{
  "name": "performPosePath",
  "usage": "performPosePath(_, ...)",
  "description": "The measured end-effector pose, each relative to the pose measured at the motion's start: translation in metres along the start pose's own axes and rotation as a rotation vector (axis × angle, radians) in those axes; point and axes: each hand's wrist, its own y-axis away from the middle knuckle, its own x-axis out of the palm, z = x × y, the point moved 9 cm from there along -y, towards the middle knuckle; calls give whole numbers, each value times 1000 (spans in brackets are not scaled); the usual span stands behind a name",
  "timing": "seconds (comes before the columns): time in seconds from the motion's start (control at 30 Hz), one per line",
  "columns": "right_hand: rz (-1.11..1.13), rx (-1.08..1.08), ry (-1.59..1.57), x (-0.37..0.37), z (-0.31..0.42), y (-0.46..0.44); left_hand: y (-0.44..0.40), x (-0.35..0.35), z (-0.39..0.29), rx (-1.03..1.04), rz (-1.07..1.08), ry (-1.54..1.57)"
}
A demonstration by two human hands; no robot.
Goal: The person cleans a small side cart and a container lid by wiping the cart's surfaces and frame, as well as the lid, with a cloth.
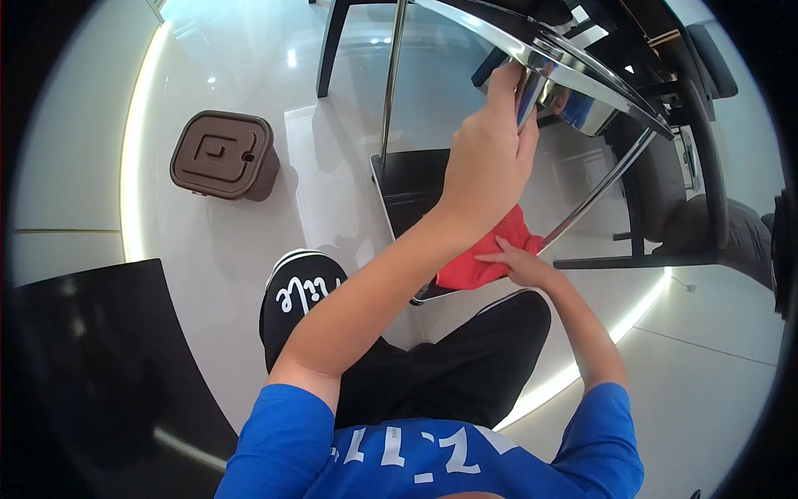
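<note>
My left hand point(492, 158) is closed around an upright chrome pole point(530, 98) just below the shiny rim of a cart's top point(486, 33). Lower down, my right hand point(524, 264) has hold of a bunched red cloth point(475, 268), with a couple of fingers spread across it. The cloth lies at the near end of the cart's black lower shelf point(409, 179) and covers part of it. My left forearm hides another part of that shelf. More chrome poles point(391, 91) join top and shelf.
On the floor to the left stands a brown lidded bin point(224, 158). A glossy black panel point(100, 349) is at the lower left. Dark chairs point(682, 216) crowd the right, and a black chair leg point(331, 50) stands at the back. My shoe point(299, 287) is beside the cart.
</note>
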Motion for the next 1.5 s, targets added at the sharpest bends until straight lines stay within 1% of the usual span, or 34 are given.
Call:
performPosePath(0.07,-50,-68,107,3,-14,-37,-1,0,-1,-5,-6,14)
performPosePath(0.1,-46,-74,107,2,-17,-57,0,0,-1,-12,0,30)
performPosePath(0.17,-184,-11,-169,-13,-23,-92,4,0,1,-23,3,36)
performPosePath(0.27,-175,-84,-130,-17,-3,-117,5,2,3,-12,-1,-38)
performPosePath(0.33,-172,-143,-100,-14,9,-128,5,7,5,-54,52,12)
performPosePath(0.57,-205,-327,-1,-3,39,-150,4,9,9,-60,82,18)
performPosePath(0.83,-271,-459,156,-1,46,-125,6,2,1,-3,46,38)
performPosePath(0.9,-16,-241,-149,-1,70,-67,6,4,4,-2,48,47)
performPosePath(0.93,-15,-238,-151,5,67,-55,6,3,3,25,19,46)
performPosePath(1.0,95,-182,-18,18,42,-33,5,2,5,49,-12,41)
performPosePath(1.03,100,-182,-19,16,25,-30,4,1,3,79,-27,28)
performPosePath(1.07,58,-181,-27,12,4,-31,5,0,1,108,-42,15)
performPosePath(1.1,14,-179,-35,7,-10,-35,5,-3,0,105,-42,15)
performPosePath(1.13,15,-180,-35,2,-17,-44,4,-1,1,56,15,21)
performPosePath(1.17,-81,-135,-42,-13,-27,-56,3,1,3,7,70,25)
performPosePath(1.2,-172,-90,-52,-27,-31,-63,3,0,3,4,67,20)
performPosePath(1.27,-154,-98,-33,-25,-25,-72,3,-2,0,39,33,-3)
performPosePath(1.37,-111,-119,40,-28,4,-101,2,-2,0,59,18,35)
performPosePath(1.5,-70,-135,135,-31,42,-141,-4,-5,6,75,14,-18)
